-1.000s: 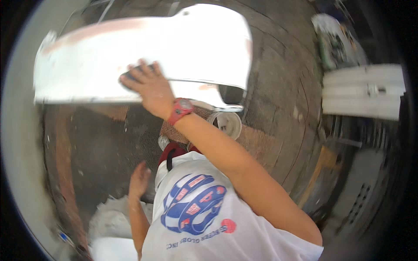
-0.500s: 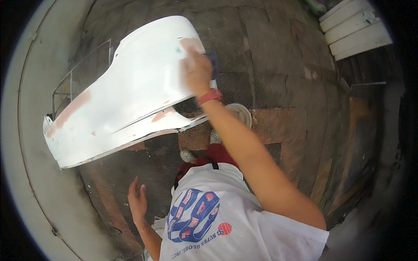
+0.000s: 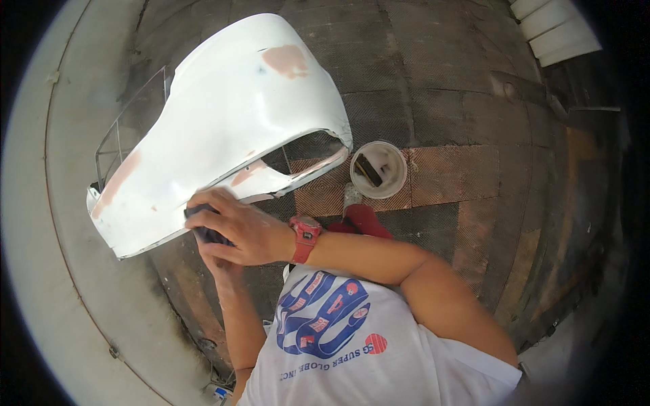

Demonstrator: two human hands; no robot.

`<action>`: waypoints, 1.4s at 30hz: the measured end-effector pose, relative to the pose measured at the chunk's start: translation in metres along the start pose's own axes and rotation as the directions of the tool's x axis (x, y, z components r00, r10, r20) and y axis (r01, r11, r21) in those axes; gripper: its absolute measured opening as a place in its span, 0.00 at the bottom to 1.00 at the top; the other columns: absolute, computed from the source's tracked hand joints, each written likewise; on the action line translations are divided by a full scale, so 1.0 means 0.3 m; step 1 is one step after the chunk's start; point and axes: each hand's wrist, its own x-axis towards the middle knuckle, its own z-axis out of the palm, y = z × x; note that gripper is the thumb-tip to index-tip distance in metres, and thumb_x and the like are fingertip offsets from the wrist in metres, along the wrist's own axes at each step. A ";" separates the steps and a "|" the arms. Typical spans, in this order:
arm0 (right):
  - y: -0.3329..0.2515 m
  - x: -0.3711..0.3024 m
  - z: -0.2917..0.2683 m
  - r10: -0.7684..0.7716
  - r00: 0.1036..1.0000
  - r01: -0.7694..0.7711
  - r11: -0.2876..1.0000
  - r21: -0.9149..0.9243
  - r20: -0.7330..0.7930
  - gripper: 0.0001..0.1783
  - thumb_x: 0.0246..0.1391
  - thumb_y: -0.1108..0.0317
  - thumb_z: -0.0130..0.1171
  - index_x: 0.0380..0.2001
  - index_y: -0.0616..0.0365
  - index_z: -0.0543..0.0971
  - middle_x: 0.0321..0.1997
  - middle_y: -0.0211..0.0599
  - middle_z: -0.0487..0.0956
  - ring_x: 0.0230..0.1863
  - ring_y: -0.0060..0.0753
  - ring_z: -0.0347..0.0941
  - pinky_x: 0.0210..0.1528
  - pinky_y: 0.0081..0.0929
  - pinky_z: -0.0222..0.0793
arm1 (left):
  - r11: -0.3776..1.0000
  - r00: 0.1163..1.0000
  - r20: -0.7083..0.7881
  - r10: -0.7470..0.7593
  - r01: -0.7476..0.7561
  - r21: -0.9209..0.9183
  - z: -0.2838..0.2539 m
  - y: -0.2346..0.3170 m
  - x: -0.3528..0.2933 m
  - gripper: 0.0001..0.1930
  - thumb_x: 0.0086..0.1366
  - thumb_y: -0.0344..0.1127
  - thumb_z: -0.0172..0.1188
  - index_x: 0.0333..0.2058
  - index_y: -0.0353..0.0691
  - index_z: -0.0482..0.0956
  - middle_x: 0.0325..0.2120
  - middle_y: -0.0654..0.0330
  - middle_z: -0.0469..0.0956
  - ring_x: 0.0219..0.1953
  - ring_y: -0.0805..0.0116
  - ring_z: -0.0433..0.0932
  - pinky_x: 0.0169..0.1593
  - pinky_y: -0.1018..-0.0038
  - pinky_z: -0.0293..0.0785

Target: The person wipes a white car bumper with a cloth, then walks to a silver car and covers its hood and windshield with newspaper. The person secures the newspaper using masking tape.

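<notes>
A white car bumper [image 3: 223, 115] with pinkish-brown patches lies ahead of me, its long side slanting to the lower left. Beside its near lower edge, my right hand [image 3: 240, 230], with a red watch on the wrist, is closed on a dark pad [image 3: 215, 233], perhaps a sanding pad. My left hand [image 3: 222, 264] comes up from below to meet it. The right hand and pad cover most of the left hand's fingers, so whether it also grips the pad is unclear.
A white bucket [image 3: 404, 177] stands by my feet, right of the bumper, with a dark block-like thing inside. Thin metal rods of a stand [image 3: 108, 143] show behind the bumper. A pale wall [image 3: 51, 223] runs along the left; white panels [image 3: 562, 34] are at upper right.
My right hand has moved from the bumper's upper right end down to the lower left, bringing the dark pad to my left hand. The left hand has risen. The view has shifted, uncovering the bucket.
</notes>
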 end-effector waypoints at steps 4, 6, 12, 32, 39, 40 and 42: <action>0.138 -0.036 0.009 -0.042 0.997 0.024 0.958 -0.284 -0.059 0.25 0.53 0.65 0.69 0.54 0.55 0.75 0.62 0.42 0.71 0.65 0.53 0.67 0.69 0.48 0.64 | 0.970 0.937 0.321 -0.136 0.192 -0.150 0.095 0.126 -0.006 0.45 0.76 0.70 0.35 0.76 0.40 0.46 0.65 0.51 0.69 0.66 0.56 0.70 0.68 0.57 0.67; 0.174 -0.004 0.019 0.209 0.978 -0.209 0.977 -0.049 0.000 0.25 0.54 0.63 0.70 0.54 0.54 0.75 0.64 0.41 0.67 0.66 0.58 0.65 0.69 0.52 0.65 | 0.956 0.885 0.364 -0.292 0.262 0.130 0.087 0.180 -0.026 0.43 0.77 0.66 0.41 0.76 0.39 0.49 0.54 0.52 0.80 0.56 0.59 0.80 0.61 0.62 0.75; 0.307 -0.082 0.113 0.024 0.990 0.060 0.813 -0.579 0.136 0.25 0.61 0.60 0.62 0.59 0.58 0.76 0.73 0.40 0.64 0.77 0.51 0.54 0.76 0.53 0.57 | 0.818 0.939 -0.055 -0.339 0.323 0.477 -0.165 0.087 -0.064 0.31 0.79 0.50 0.50 0.71 0.35 0.61 0.48 0.53 0.82 0.48 0.71 0.81 0.50 0.76 0.78; 0.286 -0.425 -0.057 0.244 0.967 -0.238 0.772 -0.590 -0.071 0.33 0.57 0.68 0.57 0.67 0.61 0.70 0.71 0.47 0.65 0.74 0.54 0.56 0.66 0.56 0.61 | 0.763 0.759 0.097 -0.644 0.629 0.146 -0.047 -0.302 0.037 0.34 0.74 0.60 0.57 0.67 0.41 0.66 0.56 0.57 0.76 0.56 0.64 0.75 0.58 0.65 0.72; 0.519 -0.639 -0.211 0.267 0.852 -0.502 0.661 -0.559 -0.450 0.32 0.67 0.67 0.51 0.74 0.43 0.65 0.77 0.45 0.60 0.80 0.51 0.49 0.76 0.58 0.45 | 0.768 0.792 -0.096 -0.604 0.609 0.197 -0.006 -0.417 0.076 0.38 0.72 0.67 0.54 0.68 0.44 0.64 0.58 0.54 0.73 0.59 0.59 0.71 0.62 0.62 0.66; 0.572 -0.656 -0.223 0.279 0.756 -0.581 0.703 -0.410 -0.593 0.30 0.74 0.60 0.42 0.76 0.49 0.60 0.80 0.47 0.54 0.82 0.51 0.44 0.79 0.57 0.40 | 0.749 0.774 -0.106 -0.624 0.631 0.203 0.004 -0.414 0.081 0.40 0.72 0.67 0.53 0.70 0.44 0.60 0.60 0.51 0.71 0.62 0.57 0.70 0.64 0.61 0.65; 0.696 -0.689 -0.222 0.449 0.482 -0.628 0.776 0.061 -0.752 0.31 0.76 0.55 0.38 0.77 0.53 0.57 0.82 0.49 0.48 0.83 0.53 0.42 0.80 0.53 0.40 | 0.752 0.775 -0.139 -0.617 0.632 0.185 0.000 -0.407 0.078 0.39 0.72 0.65 0.56 0.69 0.44 0.61 0.62 0.49 0.71 0.62 0.56 0.71 0.64 0.59 0.67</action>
